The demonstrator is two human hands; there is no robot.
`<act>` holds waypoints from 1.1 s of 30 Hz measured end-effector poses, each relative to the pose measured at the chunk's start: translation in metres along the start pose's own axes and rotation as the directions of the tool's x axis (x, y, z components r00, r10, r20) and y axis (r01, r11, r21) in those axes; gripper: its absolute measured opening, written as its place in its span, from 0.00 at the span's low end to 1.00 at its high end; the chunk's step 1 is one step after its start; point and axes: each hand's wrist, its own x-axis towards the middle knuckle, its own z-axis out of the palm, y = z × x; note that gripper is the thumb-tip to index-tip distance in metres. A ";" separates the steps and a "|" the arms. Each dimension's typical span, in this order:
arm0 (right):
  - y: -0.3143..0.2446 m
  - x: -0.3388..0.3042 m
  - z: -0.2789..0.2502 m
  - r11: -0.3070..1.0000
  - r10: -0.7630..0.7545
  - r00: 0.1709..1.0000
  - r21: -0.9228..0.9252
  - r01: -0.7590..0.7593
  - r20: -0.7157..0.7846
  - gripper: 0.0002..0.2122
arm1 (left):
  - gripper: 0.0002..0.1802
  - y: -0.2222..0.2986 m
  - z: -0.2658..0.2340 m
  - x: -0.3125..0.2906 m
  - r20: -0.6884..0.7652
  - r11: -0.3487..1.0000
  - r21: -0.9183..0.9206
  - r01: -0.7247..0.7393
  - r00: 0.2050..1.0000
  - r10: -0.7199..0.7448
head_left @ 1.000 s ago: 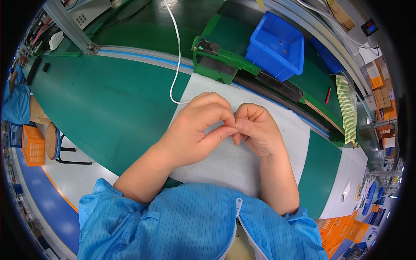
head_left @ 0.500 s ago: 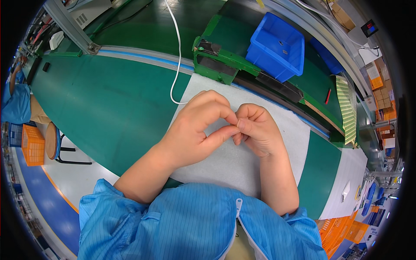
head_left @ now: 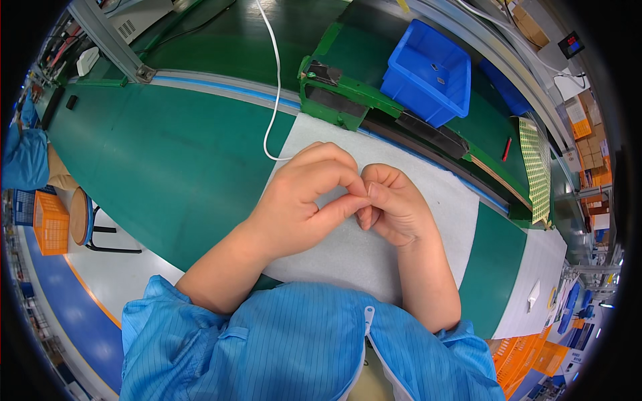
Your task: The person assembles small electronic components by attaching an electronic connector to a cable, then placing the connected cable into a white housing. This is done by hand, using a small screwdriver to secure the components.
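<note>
My left hand and my right hand meet fingertip to fingertip above a pale grey mat. The left thumb and forefinger are pinched together, leaving a rounded gap behind them. Against those tips press the right thumb and curled fingers. Whatever sits between the fingertips, if anything, is hidden or too small to make out. A white cable runs down to the mat's edge behind the left hand.
Beyond the mat a blue bin with a few small pieces inside stands on a green raised shelf. A red pen and a yellow-green dotted sheet lie to its right. Someone in a blue sleeve is at far left.
Both hands keep their pinch at nearly the same spot. The right fingers have shifted very slightly down and toward me. At far left the other person's arm has moved.
</note>
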 end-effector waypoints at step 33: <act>-0.008 -0.001 0.006 0.922 -0.152 0.982 -0.374 0.098 -0.116 0.06 | 0.05 0.004 -0.004 -0.004 0.004 0.962 -0.093 0.256 0.967 -0.257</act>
